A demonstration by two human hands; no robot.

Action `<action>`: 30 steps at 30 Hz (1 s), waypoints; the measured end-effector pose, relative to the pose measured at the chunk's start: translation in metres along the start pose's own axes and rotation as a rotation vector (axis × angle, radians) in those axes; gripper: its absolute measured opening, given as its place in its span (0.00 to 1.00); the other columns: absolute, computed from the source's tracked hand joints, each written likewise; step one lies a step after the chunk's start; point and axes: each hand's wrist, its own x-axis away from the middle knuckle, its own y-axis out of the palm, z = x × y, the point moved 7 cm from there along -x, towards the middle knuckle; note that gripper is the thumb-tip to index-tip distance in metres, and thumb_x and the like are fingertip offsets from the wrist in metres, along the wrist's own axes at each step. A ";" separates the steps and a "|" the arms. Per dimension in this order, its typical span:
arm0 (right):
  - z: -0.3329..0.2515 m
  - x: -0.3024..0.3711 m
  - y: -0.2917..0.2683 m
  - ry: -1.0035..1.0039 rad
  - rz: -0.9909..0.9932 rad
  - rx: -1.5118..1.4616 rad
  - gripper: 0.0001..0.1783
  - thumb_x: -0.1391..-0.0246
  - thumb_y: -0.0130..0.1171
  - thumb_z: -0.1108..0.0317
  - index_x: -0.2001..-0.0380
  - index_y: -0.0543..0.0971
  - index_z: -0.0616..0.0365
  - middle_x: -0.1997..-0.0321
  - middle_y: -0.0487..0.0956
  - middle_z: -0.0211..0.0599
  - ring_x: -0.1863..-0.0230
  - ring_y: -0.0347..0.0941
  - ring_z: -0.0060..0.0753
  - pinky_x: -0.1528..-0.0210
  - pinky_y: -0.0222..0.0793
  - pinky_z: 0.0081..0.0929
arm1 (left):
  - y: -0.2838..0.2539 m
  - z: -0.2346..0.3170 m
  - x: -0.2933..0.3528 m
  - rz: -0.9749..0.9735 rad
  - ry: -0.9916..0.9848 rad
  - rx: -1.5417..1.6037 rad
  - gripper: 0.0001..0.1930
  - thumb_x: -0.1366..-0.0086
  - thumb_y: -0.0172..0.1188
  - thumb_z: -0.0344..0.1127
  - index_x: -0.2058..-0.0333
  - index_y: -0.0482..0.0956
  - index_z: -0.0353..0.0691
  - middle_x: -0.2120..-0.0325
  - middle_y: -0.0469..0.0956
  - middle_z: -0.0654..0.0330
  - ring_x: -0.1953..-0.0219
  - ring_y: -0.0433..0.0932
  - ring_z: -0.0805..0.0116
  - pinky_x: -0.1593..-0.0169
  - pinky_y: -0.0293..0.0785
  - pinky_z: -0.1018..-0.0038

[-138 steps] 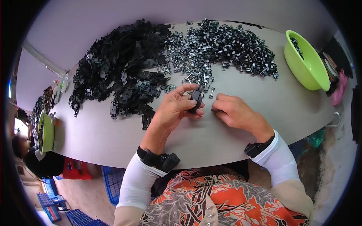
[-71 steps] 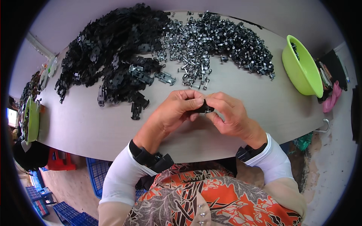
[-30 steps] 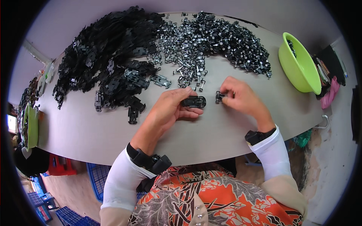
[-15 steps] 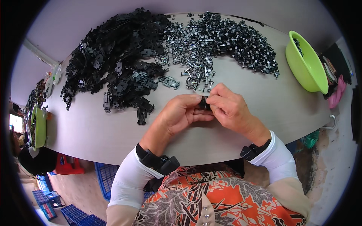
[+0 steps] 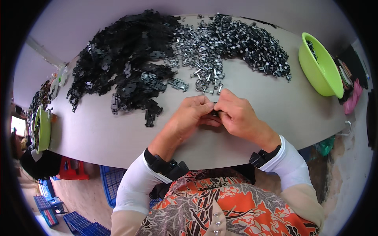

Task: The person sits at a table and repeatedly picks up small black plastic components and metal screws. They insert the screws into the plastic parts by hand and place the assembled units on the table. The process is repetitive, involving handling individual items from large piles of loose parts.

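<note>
My left hand [image 5: 195, 111] and my right hand [image 5: 235, 111] meet above the table near its middle. Between their fingertips is a small black plastic part [image 5: 215, 112], mostly hidden by the fingers; it resembles the toy car chassis in the pile. The left thumb and fingers grip it from one side, while the right thumb and forefinger pinch at its other side. Just beyond my hands lie loose wheel axles [image 5: 208, 84], metal rods with small black wheels. Left of these spreads a heap of black toy car chassis [image 5: 130, 51].
The wheel axles run on into a big pile [image 5: 252, 47] at the back right. A green basin [image 5: 325, 72] stands at the table's right edge, another green basin [image 5: 44, 129] at the far left. Blue plastic crates [image 5: 108, 183] and a red stool [image 5: 74, 169] are below the table [image 5: 98, 137].
My right fingers have closed in over the black part, and the left fingers have curled more. Less of the part shows now. The view has shifted slightly.
</note>
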 end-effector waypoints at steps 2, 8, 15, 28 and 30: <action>-0.005 -0.003 -0.003 0.019 0.030 -0.073 0.12 0.62 0.52 0.85 0.71 0.71 0.59 0.71 0.67 0.38 0.76 0.69 0.44 0.77 0.65 0.36 | 0.001 0.006 0.004 0.006 0.050 -0.114 0.10 0.40 0.61 0.33 0.69 0.71 0.34 0.71 0.77 0.55 0.71 0.80 0.63 0.65 0.78 0.71; -0.017 -0.007 0.012 0.147 -0.160 -0.435 0.16 0.60 0.54 0.84 0.64 0.72 0.58 0.69 0.71 0.38 0.74 0.72 0.37 0.75 0.67 0.29 | -0.017 0.009 0.044 0.257 0.204 -0.259 0.12 0.49 0.64 0.29 0.77 0.66 0.38 0.81 0.72 0.61 0.83 0.71 0.73 0.79 0.65 0.79; 0.047 -0.006 -0.007 0.141 0.081 0.002 0.14 0.60 0.53 0.84 0.65 0.74 0.61 0.65 0.73 0.36 0.74 0.72 0.37 0.74 0.68 0.29 | -0.068 0.015 0.197 0.680 0.295 -0.363 0.09 0.53 0.59 0.26 0.79 0.66 0.39 0.84 0.71 0.60 0.86 0.68 0.73 0.82 0.64 0.78; 0.032 -0.017 0.018 0.002 -0.072 0.029 0.07 0.59 0.53 0.81 0.73 0.72 0.60 0.72 0.73 0.40 0.75 0.70 0.46 0.74 0.65 0.37 | -0.110 0.034 0.256 1.137 0.161 -1.049 0.08 0.48 0.64 0.31 0.77 0.78 0.30 0.85 0.75 0.53 0.81 0.74 0.66 0.75 0.68 0.73; 0.027 -0.012 0.013 0.033 -0.144 -0.025 0.06 0.59 0.54 0.80 0.74 0.72 0.60 0.74 0.72 0.40 0.76 0.69 0.44 0.74 0.64 0.35 | -0.081 0.057 0.202 0.956 0.402 -1.188 0.04 0.46 0.61 0.28 0.74 0.79 0.32 0.82 0.75 0.55 0.80 0.74 0.68 0.74 0.68 0.75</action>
